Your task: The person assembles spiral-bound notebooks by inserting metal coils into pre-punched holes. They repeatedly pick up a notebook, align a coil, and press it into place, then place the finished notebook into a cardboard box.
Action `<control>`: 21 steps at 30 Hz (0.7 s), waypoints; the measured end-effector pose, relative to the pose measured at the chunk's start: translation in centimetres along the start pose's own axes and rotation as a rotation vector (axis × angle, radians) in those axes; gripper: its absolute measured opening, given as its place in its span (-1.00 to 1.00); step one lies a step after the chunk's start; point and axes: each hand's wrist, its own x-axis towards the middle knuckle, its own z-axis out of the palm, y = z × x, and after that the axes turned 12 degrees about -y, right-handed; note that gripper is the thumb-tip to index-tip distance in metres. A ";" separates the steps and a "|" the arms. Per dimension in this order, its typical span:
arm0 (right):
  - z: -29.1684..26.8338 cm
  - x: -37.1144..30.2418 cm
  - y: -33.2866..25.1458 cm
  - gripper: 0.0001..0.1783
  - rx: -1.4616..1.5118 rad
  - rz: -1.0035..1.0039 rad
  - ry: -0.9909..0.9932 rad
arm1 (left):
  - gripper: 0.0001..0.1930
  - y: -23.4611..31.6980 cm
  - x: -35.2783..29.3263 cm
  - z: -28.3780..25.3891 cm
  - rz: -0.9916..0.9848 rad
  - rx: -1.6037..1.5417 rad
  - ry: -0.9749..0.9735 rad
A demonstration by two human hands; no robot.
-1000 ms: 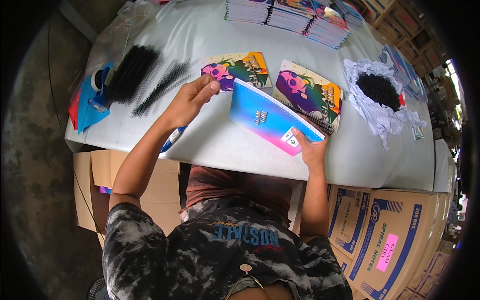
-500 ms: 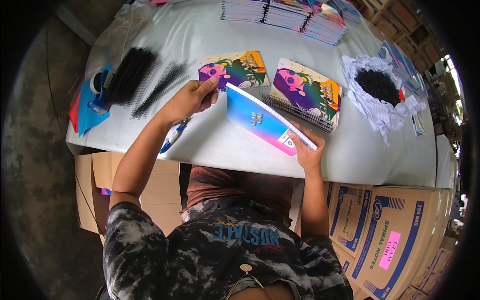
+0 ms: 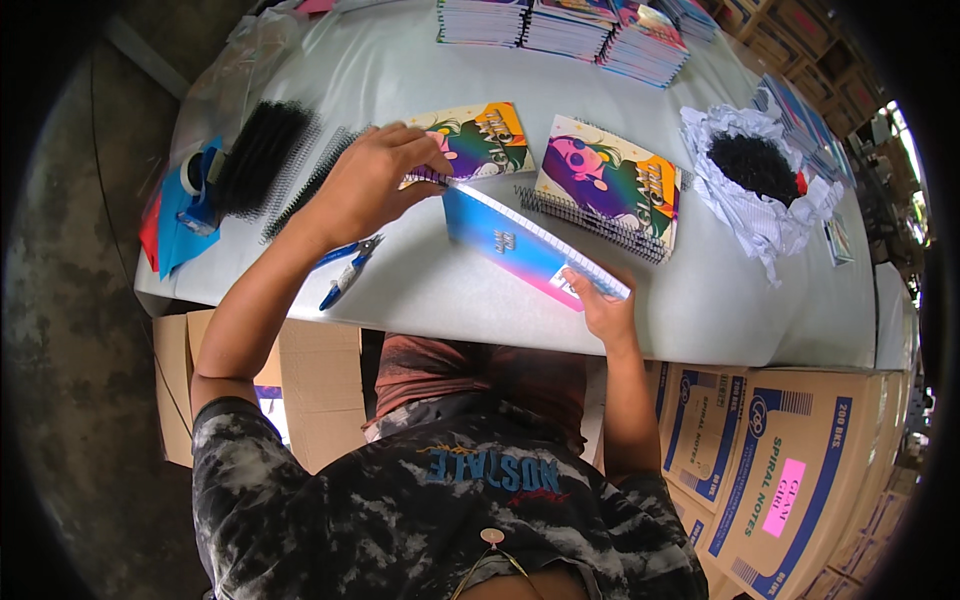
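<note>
- While your right hand is clamped on the near right end of a blue-and-pink notebook, thumb across its cover, the book slants leftward and away from that grip, tilted over the table.
- Your left hand: fingers bent, at the notebook's far left corner; whether they pinch anything, you cannot tell.
- Blue-handled pliers: left of your right grip, beside your left forearm.
- Right illustrated notebook: just beyond your right grip.
- Left illustrated notebook: beyond your left hand, which partly covers it.
- Black coils: bundled left of your left hand.
- Crumpled paper: well right of your right grip, cradling a black tangle.
- Notebook stacks: far beyond both hands.
</note>
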 end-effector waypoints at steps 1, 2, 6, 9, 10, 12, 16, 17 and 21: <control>0.1 0.1 -0.4 -0.71 -0.070 -0.031 -0.019 | -0.81 0.5 0.2 0.0 0.012 0.104 0.053; 0.0 0.0 -0.2 -0.69 -0.147 -0.012 -0.057 | -0.81 0.6 0.4 0.9 0.058 0.202 0.244; 0.4 -0.1 -0.3 -0.62 -0.167 -0.113 -0.047 | -0.68 0.6 -0.3 0.8 0.066 0.231 -0.057; 0.9 -0.2 0.1 -0.62 -0.207 -0.214 -0.022 | -0.47 1.8 0.0 1.0 0.048 0.371 0.119; 0.9 -0.2 0.1 -0.64 -0.207 -0.231 -0.017 | -0.27 1.9 0.0 1.5 0.016 0.418 0.304; 2.0 -0.5 -0.5 -0.64 -0.214 -0.194 -0.018 | -0.18 0.1 -1.5 8.2 -0.008 0.220 0.434; 2.4 -0.8 -0.3 -0.65 -0.250 -0.225 0.013 | 0.04 -0.4 -3.9 12.5 0.287 0.719 0.420; 2.8 -1.4 -0.4 -0.65 -0.277 -0.238 0.003 | 0.01 -0.3 -2.2 9.9 0.257 0.625 0.680; 4.3 -1.0 -1.2 -0.66 -0.288 -0.356 -0.046 | -0.05 -1.8 -2.8 11.7 -0.014 0.291 0.739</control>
